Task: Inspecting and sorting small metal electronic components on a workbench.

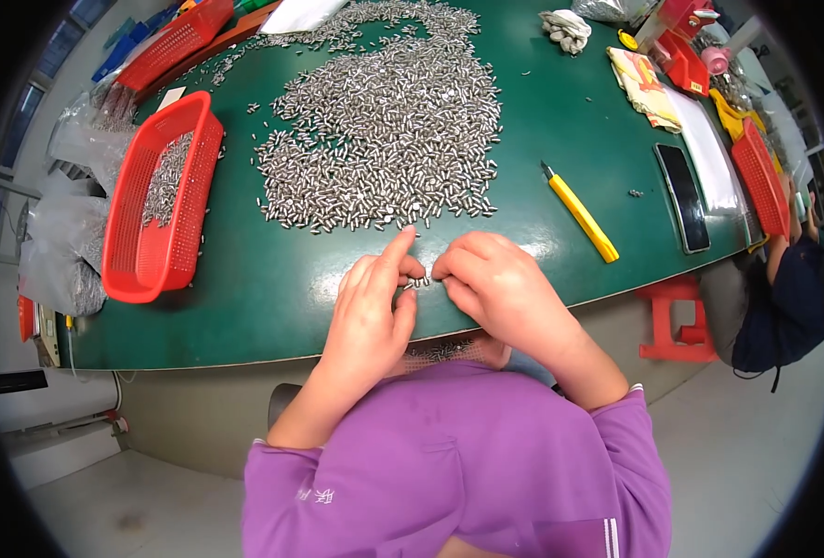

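A wide heap of small shiny metal pins covers the middle of the green table. Close to the table's front edge, my left hand has its index finger stretched toward the heap, while thumb and curled fingers close around a few small metal pins. My right hand faces it from the other side of those pins, fingers bent and thumb drawn in; what its fingertips hold, if anything, is hidden. Below the table edge, a pinkish mesh basket with more pins sits at my lap, partly covered.
A red basket holding pins stands at left, beside plastic bags. To the right lie a yellow utility knife, a phone and a cloth. Gloves lie farther back. Near another person stands a red stool.
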